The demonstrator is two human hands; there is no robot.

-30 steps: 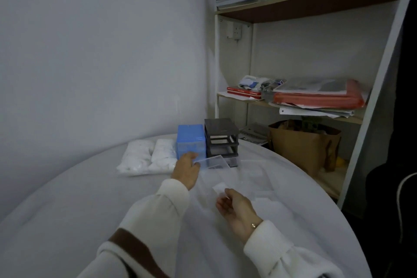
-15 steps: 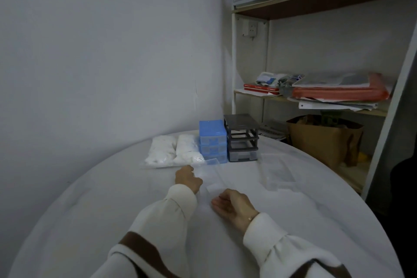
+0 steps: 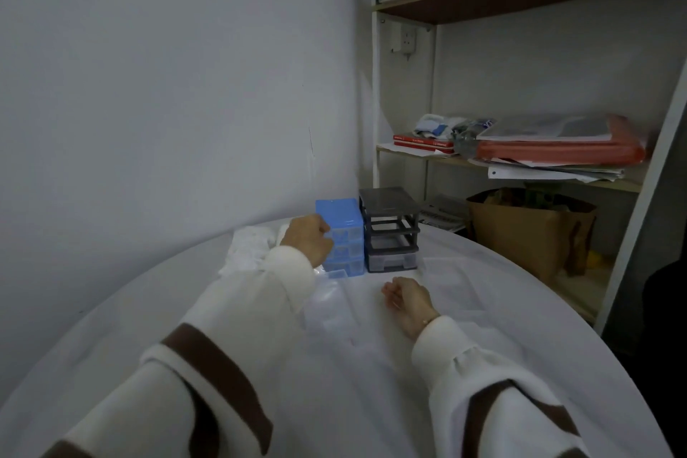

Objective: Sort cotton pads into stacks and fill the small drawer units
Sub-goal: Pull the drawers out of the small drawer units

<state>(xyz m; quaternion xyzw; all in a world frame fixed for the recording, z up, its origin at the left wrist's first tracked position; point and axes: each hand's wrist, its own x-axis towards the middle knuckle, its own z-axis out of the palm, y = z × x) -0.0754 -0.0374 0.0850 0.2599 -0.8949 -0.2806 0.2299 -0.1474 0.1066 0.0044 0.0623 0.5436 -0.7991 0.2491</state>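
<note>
Since the earlier frame, the left hand (image 3: 309,239) has been raised from the table (image 3: 334,383) to the front of the blue unit (image 3: 342,234), and the small white piece once before the right hand (image 3: 407,299) is no longer distinguishable. The round table, covered in white cloth, fills the lower view; a shelf (image 3: 520,160) with papers and a red folder (image 3: 557,151) is seen at right, with a brown bag (image 3: 528,230) below it. The blue unit and the black unit (image 3: 390,230) are set side by side, touching, at the table's far edge. The black unit's two upper bays are seen empty; a clear drawer is seated in its lowest bay. Bags of cotton pads (image 3: 249,247) lie just left of the blue unit, partly hidden by the left hand. The left hand's fingers are curled at the blue unit's upper drawers; whether a drawer is gripped cannot be told. The right hand rests on the table, fingers loosely curled, holding nothing. A small clear drawer (image 3: 336,274) lies on the table before the blue unit.
</note>
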